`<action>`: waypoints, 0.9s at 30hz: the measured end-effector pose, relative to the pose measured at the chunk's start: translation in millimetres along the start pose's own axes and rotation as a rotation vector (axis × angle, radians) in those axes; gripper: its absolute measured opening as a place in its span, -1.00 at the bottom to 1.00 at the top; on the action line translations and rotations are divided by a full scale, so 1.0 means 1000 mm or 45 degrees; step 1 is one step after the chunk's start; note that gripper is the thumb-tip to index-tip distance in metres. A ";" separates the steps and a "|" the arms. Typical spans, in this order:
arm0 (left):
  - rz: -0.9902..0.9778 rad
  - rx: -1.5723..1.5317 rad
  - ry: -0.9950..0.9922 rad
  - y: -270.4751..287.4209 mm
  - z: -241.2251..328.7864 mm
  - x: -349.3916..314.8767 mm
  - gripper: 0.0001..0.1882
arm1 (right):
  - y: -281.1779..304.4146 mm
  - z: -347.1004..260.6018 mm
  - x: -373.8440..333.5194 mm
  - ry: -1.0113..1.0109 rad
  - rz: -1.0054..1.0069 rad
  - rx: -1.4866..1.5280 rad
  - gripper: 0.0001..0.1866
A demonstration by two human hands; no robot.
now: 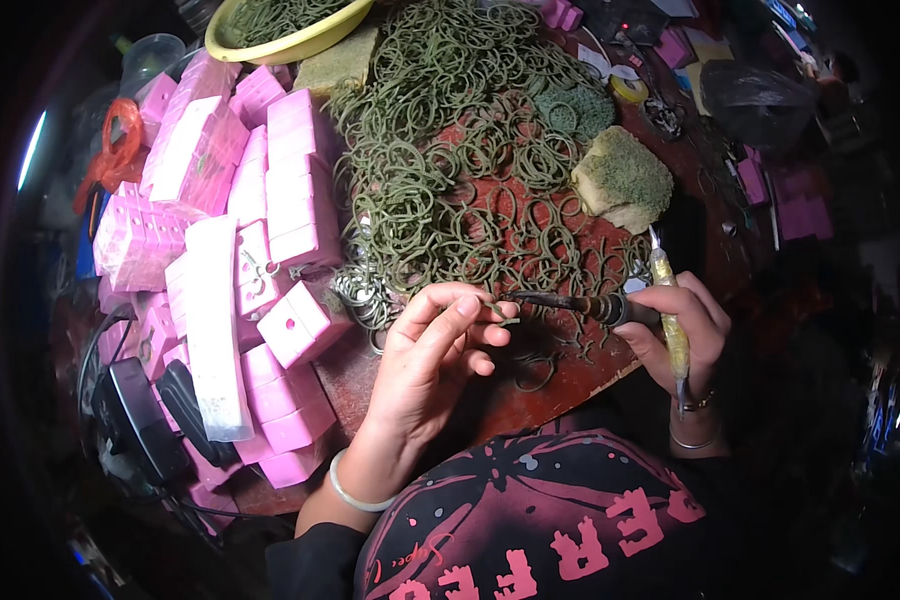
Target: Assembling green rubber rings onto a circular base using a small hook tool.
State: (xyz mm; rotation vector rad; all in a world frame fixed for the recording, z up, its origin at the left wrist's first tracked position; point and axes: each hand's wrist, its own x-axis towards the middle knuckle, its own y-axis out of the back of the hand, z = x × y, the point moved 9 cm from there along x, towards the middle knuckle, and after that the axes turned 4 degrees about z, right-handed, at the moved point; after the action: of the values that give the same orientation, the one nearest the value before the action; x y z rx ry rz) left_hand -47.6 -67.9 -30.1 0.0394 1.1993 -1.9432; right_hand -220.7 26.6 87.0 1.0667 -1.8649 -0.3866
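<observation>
Between the thumb and fingertips of my left hand [435, 335] is a small green ring piece [507, 321], partly hidden by the fingers. My right hand [692, 325] grips a dark soldering-iron-like tool [600, 307], whose thin tip points left and meets or nearly meets the green piece. A second tool with a yellowish wrapped handle and metal ends [669, 310] also sits in that hand, crossing the fingers. Beyond both hands, a large pile of green rings [420, 160] spreads over the red tabletop [490, 412].
Stacked pink blocks [295, 190] fill the left side, with a long white packet [217, 330] on them. A yellow basin [295, 40] of green rings stands at the back. A green-crusted sponge-like block [625, 180] lies near my right hand. Dark plastic [757, 98] sits far right.
</observation>
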 end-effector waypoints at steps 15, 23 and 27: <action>0.005 0.011 -0.033 0.001 0.001 0.000 -0.87 | -0.010 0.001 -0.003 0.019 -0.049 0.031 -0.66; -0.002 0.007 -0.041 0.001 0.000 0.001 -0.87 | -0.012 0.003 -0.004 -0.020 -0.078 0.057 -0.70; 0.000 0.022 -0.050 0.001 0.001 0.000 -0.87 | -0.012 0.003 -0.004 -0.024 -0.090 0.059 -0.70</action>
State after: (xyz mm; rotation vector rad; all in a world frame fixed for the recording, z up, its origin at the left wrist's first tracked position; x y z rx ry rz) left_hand -47.1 -68.8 -30.1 0.0105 1.1567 -1.9460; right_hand -215.9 22.1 75.3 1.1661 -1.8645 -0.3975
